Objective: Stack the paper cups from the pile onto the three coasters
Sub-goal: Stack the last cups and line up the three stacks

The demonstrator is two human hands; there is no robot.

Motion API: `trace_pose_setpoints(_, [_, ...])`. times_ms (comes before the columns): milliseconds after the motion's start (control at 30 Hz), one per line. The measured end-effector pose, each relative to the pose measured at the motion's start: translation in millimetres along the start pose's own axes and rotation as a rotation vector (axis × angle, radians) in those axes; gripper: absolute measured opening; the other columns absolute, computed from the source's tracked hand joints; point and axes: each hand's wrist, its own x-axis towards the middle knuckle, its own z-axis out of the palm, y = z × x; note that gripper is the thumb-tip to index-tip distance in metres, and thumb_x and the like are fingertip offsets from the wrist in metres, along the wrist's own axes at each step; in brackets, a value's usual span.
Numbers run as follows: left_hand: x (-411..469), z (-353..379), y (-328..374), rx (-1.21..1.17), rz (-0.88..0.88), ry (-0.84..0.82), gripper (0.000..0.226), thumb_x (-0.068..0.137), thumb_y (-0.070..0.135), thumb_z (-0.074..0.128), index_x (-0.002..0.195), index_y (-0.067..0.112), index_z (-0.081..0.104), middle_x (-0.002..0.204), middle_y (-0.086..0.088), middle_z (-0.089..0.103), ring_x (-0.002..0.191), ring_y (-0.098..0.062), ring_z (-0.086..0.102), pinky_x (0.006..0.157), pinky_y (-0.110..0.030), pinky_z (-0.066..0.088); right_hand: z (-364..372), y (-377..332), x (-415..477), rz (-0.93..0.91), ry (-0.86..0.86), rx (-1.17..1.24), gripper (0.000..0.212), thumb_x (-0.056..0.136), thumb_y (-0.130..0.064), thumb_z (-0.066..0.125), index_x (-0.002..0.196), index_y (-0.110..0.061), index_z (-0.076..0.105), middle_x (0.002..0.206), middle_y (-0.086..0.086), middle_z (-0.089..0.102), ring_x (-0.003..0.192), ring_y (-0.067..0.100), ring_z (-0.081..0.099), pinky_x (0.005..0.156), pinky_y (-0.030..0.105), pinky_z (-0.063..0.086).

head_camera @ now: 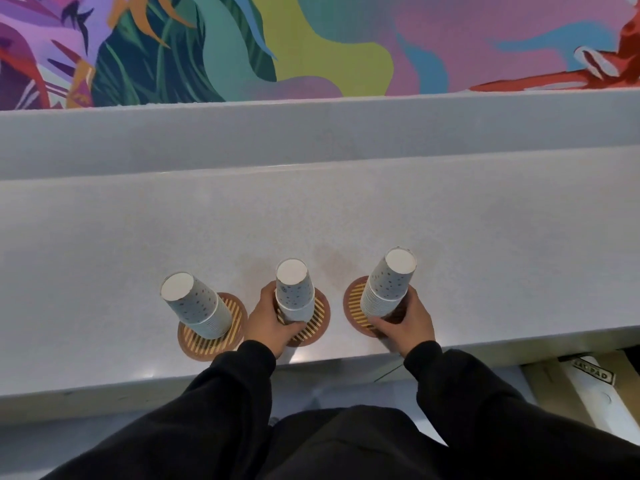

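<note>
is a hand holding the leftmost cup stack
No, the left hand grips the middle stack and the right hand grips the right stack, while the leftmost stack stands untouched.

We are wearing a black long-sleeved top of soft, matte cloth. The left sleeve (207, 393) and right sleeve (460, 386) are bunching in loose folds and ending in snug cuffs at the wrists, leaving our left hand (268, 323) and right hand (410, 323) uncovered.
</note>
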Motion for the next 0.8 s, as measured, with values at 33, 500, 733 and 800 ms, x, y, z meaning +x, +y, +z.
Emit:
trace_pose_setpoints(33, [1,2,-1,0.012,-0.004,0.0,0.089,0.074,0.024,0.09,0.145,0.026,0.036,0.147,0.001,0.053,0.137,-0.025,0.05,0.111,-0.041,0.043,2,2,1,0.007,0.001,-0.022,0.091,0.07,-0.027,0.094,0.144,-0.029,0.043,0.14,-0.007,0.057,0.131,0.02,0.055,0.106,0.035,0.045])
trace_pose_setpoints(500, [14,10,-14,0.036,0.024,0.026,0.084,0.069,0.023,0.094,0.137,0.024,0.044,0.141,0.002,0.056,0.134,-0.024,0.052,0.11,-0.039,0.043,10,15,12,0.003,0.048,-0.141,0.085,0.069,-0.028,0.095,0.14,-0.023,0.049,0.138,0.002,0.06,0.129,0.027,0.059,0.108,0.044,0.051])
trace_pose_setpoints(733, [15,10,-17,0.032,0.04,0.029,0.086,0.069,0.023,0.094,0.138,0.026,0.043,0.141,0.002,0.055,0.134,-0.024,0.051,0.111,-0.04,0.043,6,12,8,-0.003,0.065,-0.085,0.088,0.068,-0.02,0.096,0.14,-0.023,0.046,0.14,0.002,0.054,0.127,0.021,0.055,0.108,0.039,0.049])
trace_pose_setpoints(800, [13,7,-17,0.014,0.063,0.029,0.089,0.069,0.023,0.094,0.14,0.027,0.041,0.142,0.003,0.053,0.134,-0.021,0.049,0.111,-0.038,0.041,3,15,1,0.015,0.147,-0.046,0.091,0.064,-0.022,0.098,0.138,-0.027,0.045,0.136,-0.004,0.049,0.121,0.014,0.053,0.104,0.033,0.048])
